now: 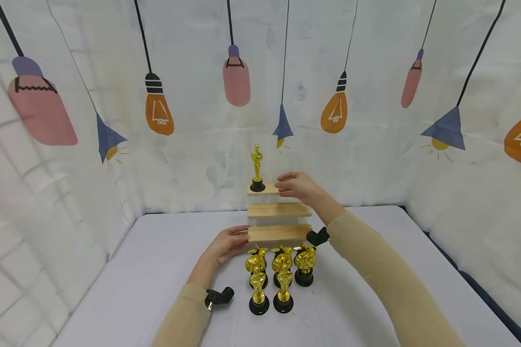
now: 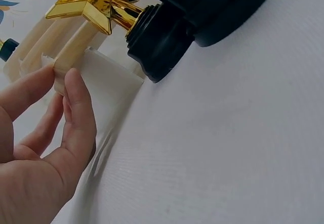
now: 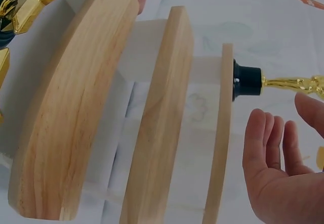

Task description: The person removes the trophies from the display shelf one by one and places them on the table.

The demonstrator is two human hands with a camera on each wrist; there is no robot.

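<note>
A small three-tier stand with wooden shelves [image 1: 280, 210] rises at the middle of the table. On the left end of its top shelf [image 3: 221, 133] a gold figure trophy [image 1: 257, 166] with a black base stands upright. My right hand [image 1: 298, 186] hovers over that shelf, just right of the trophy, fingers loosely bent and holding nothing. Down at the lowest shelf [image 1: 280, 233], my left hand [image 1: 227, 245] pinches its left end between thumb and fingers, as the left wrist view shows. Both wrists carry small black cameras.
In front of the stand several gold trophies with black bases are grouped: winged ones [image 1: 305, 262] behind, figure ones [image 1: 284, 289] nearer. A white cloth covers the table [image 1: 165, 270]. Behind it hangs a pale curtain [image 1: 191, 168] printed with lamps.
</note>
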